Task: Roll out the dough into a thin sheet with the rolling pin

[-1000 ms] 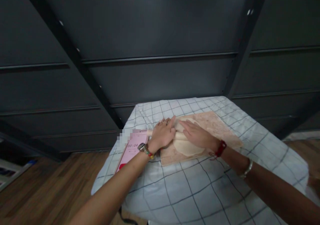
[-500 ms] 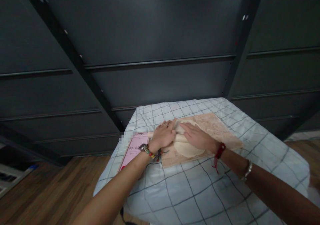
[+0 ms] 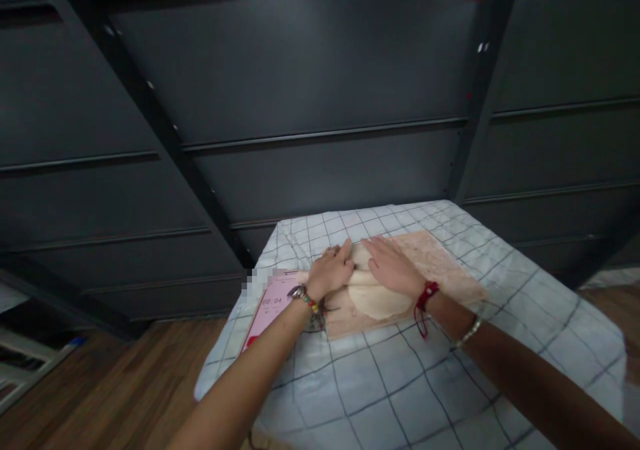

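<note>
A thin, flat round of pale dough (image 3: 380,302) lies on a pinkish-tan board (image 3: 440,270). Across the dough runs a light-coloured rolling pin (image 3: 362,279), mostly covered by my hands. My left hand (image 3: 331,271) lies palm down over the pin's left part, its fingers stretched forward. Over the right part rests my right hand (image 3: 395,267), also palm down with fingers extended, pressing on the pin and not wrapped around it. Between the two hands a short piece of the pin shows, with dough in front of it and behind.
A phone with a pink timer screen (image 3: 275,303) lies left of the board, partly behind my left wrist. The table wears a white checked cloth (image 3: 360,377). Dark metal panels (image 3: 320,77) rise behind the table, and wooden flooring (image 3: 150,370) shows at left.
The view has shifted slightly. Both hands remain flat on the rolling pin; my right hand and wrist sit a little further left and forward over the dough.
</note>
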